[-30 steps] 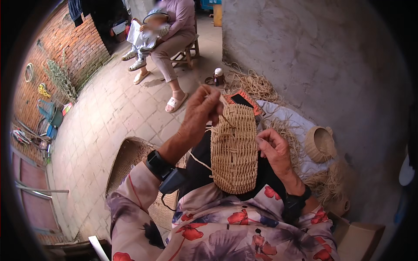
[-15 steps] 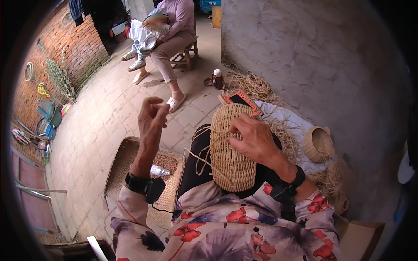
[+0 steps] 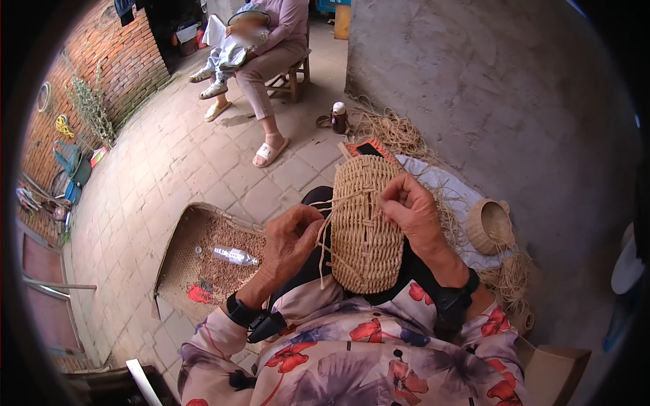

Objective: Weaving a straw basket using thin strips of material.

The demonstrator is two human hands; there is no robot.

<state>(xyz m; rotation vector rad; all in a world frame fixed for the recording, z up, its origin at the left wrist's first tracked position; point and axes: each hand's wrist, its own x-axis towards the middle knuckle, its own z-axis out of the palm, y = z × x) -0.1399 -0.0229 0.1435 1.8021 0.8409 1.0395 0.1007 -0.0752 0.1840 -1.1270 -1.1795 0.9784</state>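
An oblong woven straw basket [image 3: 369,254] lies across my lap, its ribbed surface facing up. Loose straw cords [image 3: 324,254] hang at its left side, and a strand crosses its upper part. My left hand [image 3: 292,240] is beside the left edge, thumb and fingers pinched together on a cord. My right hand [image 3: 414,211] is closed in a pinch against the upper right of the basket. Whatever sits between its fingertips is too small to make out.
A wide woven tray [image 3: 177,254] at left holds small brown pieces and a clear plastic bottle [image 3: 235,256]. At right a small round basket [image 3: 486,227] and straw bundles lie on white cloth. A seated person [image 3: 288,51] holds another on the lap, near a dark flask [image 3: 339,120].
My left hand has come down from the raised position to the cords by the basket. My right hand has shifted right and pinches near the basket's upper right edge.
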